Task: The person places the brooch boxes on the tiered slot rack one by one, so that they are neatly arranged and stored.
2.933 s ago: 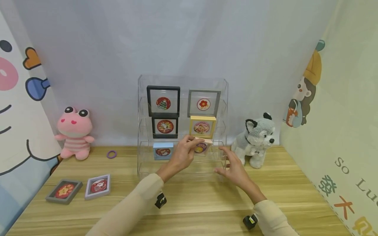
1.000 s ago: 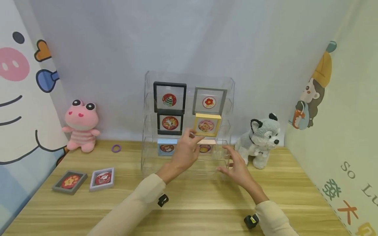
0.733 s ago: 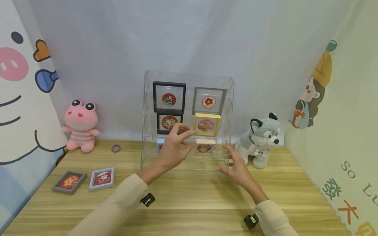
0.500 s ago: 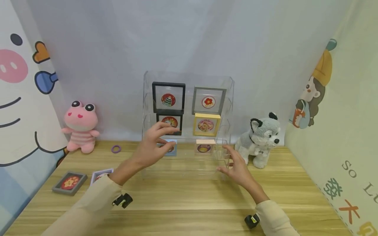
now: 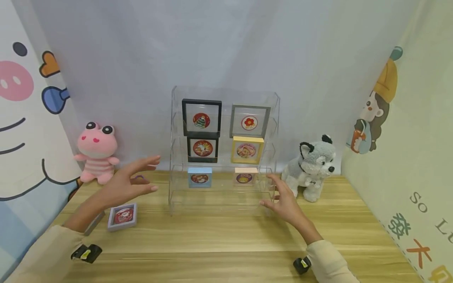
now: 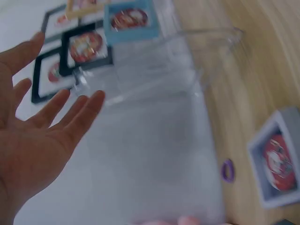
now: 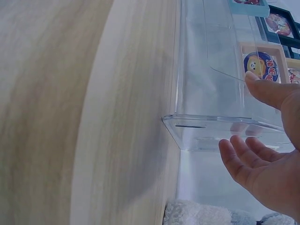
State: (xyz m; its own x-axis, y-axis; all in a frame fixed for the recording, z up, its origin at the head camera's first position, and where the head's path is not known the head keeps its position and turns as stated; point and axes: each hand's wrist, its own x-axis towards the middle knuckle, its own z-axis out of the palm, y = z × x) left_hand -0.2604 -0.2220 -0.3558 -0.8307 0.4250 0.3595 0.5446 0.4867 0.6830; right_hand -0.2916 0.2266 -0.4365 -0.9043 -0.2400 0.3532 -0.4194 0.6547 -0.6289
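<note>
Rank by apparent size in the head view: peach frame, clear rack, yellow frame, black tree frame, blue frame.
1. Clear rack
2. Black tree frame
3. Yellow frame
4. Blue frame, peach frame: too alike to rank

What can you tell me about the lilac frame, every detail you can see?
The lilac frame is squarish, with a thick, pale rim that looks like plastic, around a red round picture with a white figure too small to make out. It lies flat, picture up, on the table, left of the clear rack and beside the grey frame. The left hand is above it without holding it; only the table appears to touch it.
</note>
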